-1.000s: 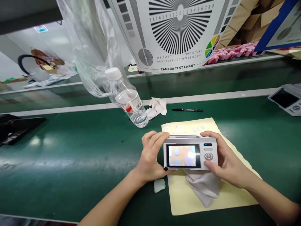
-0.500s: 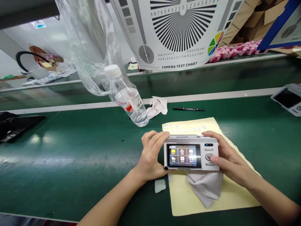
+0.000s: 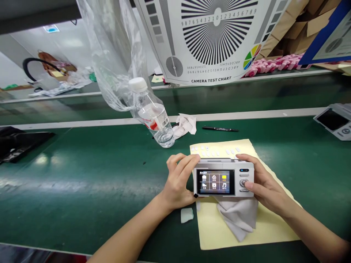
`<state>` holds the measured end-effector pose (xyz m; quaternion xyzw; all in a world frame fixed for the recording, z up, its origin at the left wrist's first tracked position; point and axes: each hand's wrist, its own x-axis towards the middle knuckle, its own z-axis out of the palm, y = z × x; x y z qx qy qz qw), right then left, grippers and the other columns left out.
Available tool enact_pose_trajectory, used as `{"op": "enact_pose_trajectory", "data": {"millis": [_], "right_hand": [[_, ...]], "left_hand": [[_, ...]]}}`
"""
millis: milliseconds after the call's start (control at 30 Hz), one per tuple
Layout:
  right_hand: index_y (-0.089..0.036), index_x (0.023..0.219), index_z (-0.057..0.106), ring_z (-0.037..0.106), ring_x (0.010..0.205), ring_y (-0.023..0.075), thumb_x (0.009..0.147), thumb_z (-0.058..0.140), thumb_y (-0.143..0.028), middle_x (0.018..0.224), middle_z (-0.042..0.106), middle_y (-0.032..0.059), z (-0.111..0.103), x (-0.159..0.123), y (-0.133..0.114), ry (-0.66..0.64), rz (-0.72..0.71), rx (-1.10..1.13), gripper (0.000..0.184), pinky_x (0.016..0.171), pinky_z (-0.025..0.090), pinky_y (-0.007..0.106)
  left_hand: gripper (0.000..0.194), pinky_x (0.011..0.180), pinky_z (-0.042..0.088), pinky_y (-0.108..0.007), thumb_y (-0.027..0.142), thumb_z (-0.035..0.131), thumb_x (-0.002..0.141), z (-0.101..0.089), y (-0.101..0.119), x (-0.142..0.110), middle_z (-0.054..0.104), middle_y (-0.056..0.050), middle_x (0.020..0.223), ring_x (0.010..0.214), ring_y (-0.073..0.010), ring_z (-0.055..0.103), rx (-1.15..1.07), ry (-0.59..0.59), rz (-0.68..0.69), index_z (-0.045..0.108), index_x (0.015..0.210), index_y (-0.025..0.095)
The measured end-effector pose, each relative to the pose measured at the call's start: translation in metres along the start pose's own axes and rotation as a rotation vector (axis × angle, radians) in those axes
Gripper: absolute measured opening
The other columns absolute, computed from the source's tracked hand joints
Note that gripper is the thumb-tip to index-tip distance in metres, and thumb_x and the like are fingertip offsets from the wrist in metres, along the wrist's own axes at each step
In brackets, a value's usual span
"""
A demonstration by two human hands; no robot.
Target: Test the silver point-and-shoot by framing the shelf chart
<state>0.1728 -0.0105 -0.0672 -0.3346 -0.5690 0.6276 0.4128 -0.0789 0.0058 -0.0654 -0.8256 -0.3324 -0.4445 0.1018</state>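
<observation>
A silver digital camera (image 3: 238,179) is held between both hands, its lit screen showing a menu of icons with the top right one in yellow. My left hand (image 3: 179,180) grips the camera's left end, fingers on top and thumb below. My right hand (image 3: 267,186) wraps the right end, its thumb on the round control button. Beneath the camera lie a crumpled grey cloth (image 3: 238,219) and a yellow sheet (image 3: 214,233), with several small white pieces along the sheet's far edge. A pale green scrap (image 3: 187,215) rests left of the sheet.
A water bottle (image 3: 152,113) leans by a hanging plastic bag (image 3: 109,65). Behind the sheet lie crumpled tissue (image 3: 186,124) and a black pen (image 3: 220,129). A camera test chart (image 3: 214,40) hangs at the back. Another camera (image 3: 334,120) sits far right.
The yellow highlight on the screen has moved from the top left icon to the top right one. Both hands keep their hold on the camera; the view has shifted slightly.
</observation>
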Motion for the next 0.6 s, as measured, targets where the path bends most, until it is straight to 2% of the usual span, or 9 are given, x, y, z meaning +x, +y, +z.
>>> {"op": "enact_pose_trajectory", "data": {"millis": [100, 167, 267, 333, 367, 433, 467, 533, 600], "right_hand": [[-0.046, 0.126, 0.046, 0.064, 0.096, 0.0150, 0.095, 0.054, -0.039, 0.114, 0.059, -0.0005, 0.003, 0.002, 0.006, 0.053, -0.103, -0.088, 0.033, 0.075, 0.058, 0.022], [-0.043, 0.124, 0.047, 0.063, 0.090, 0.0145, 0.094, 0.054, -0.037, 0.109, 0.060, -0.0003, 0.005, 0.005, 0.009, 0.087, -0.148, -0.118, 0.032, 0.073, 0.057, 0.022], [-0.037, 0.121, 0.049, 0.062, 0.089, 0.0151, 0.090, 0.059, -0.032, 0.105, 0.059, 0.0001, 0.004, 0.013, 0.013, 0.132, -0.206, -0.183, 0.033, 0.074, 0.054, 0.023], [-0.033, 0.117, 0.049, 0.062, 0.089, 0.0168, 0.087, 0.060, -0.030, 0.108, 0.057, 0.0016, 0.001, 0.018, 0.013, 0.154, -0.220, -0.239, 0.033, 0.074, 0.054, 0.026], [-0.031, 0.117, 0.049, 0.062, 0.089, 0.0175, 0.086, 0.059, -0.029, 0.109, 0.056, 0.0025, -0.001, 0.019, 0.013, 0.163, -0.222, -0.269, 0.033, 0.073, 0.054, 0.028], [-0.030, 0.116, 0.048, 0.062, 0.087, 0.0181, 0.084, 0.059, -0.030, 0.109, 0.055, 0.0034, -0.006, 0.021, 0.012, 0.171, -0.221, -0.323, 0.033, 0.071, 0.053, 0.029], [-0.030, 0.116, 0.047, 0.062, 0.086, 0.0179, 0.084, 0.058, -0.031, 0.108, 0.055, 0.0034, -0.009, 0.022, 0.012, 0.167, -0.219, -0.345, 0.034, 0.070, 0.053, 0.029], [-0.030, 0.116, 0.044, 0.061, 0.082, 0.0170, 0.084, 0.057, -0.033, 0.106, 0.055, 0.0030, -0.012, 0.026, 0.011, 0.149, -0.214, -0.377, 0.035, 0.067, 0.053, 0.028], [-0.030, 0.117, 0.043, 0.061, 0.081, 0.0169, 0.084, 0.057, -0.034, 0.107, 0.056, 0.0033, -0.013, 0.033, 0.012, 0.129, -0.212, -0.396, 0.036, 0.066, 0.052, 0.028]], "left_hand": [[0.075, 0.090, 0.038, -0.041, 0.059, 0.059, 0.082, 0.000, -0.002, -0.001, 0.063, -0.016, 0.112, 0.099, -0.0275, 0.052, 0.027, -0.024, 0.015, 0.040, 0.137, 0.011], [0.084, 0.092, 0.038, -0.042, 0.070, 0.052, 0.080, -0.007, -0.005, 0.003, 0.062, -0.017, 0.112, 0.103, -0.0288, 0.051, 0.041, -0.115, 0.027, 0.040, 0.136, 0.008], [0.091, 0.096, 0.038, -0.044, 0.081, 0.035, 0.079, -0.029, -0.003, 0.024, 0.061, -0.018, 0.114, 0.109, -0.0302, 0.052, 0.037, -0.276, 0.053, 0.042, 0.132, 0.007], [0.068, 0.097, 0.037, -0.043, 0.064, 0.032, 0.092, -0.048, 0.007, 0.044, 0.061, -0.015, 0.114, 0.108, -0.0273, 0.054, 0.026, -0.304, 0.073, 0.045, 0.130, 0.009], [0.054, 0.099, 0.036, -0.043, 0.052, 0.038, 0.095, -0.056, 0.015, 0.052, 0.062, -0.014, 0.113, 0.105, -0.0256, 0.056, 0.050, -0.326, 0.092, 0.048, 0.127, 0.010], [0.038, 0.104, 0.034, -0.042, 0.035, 0.048, 0.093, -0.071, 0.032, 0.058, 0.064, -0.008, 0.113, 0.104, -0.0243, 0.057, 0.137, -0.399, 0.162, 0.055, 0.125, 0.016], [0.037, 0.107, 0.033, -0.043, 0.029, 0.049, 0.091, -0.076, 0.041, 0.055, 0.065, -0.006, 0.113, 0.105, -0.0249, 0.057, 0.148, -0.377, 0.199, 0.056, 0.125, 0.018], [0.043, 0.112, 0.035, -0.042, 0.027, 0.054, 0.087, -0.082, 0.057, 0.035, 0.064, 0.000, 0.119, 0.111, -0.0248, 0.056, 0.100, -0.339, 0.171, 0.054, 0.129, 0.028], [0.042, 0.107, 0.044, -0.046, 0.033, 0.060, 0.085, -0.083, 0.070, 0.003, 0.064, 0.003, 0.117, 0.113, -0.0278, 0.056, -0.020, -0.254, -0.052, 0.055, 0.126, 0.036]]}}
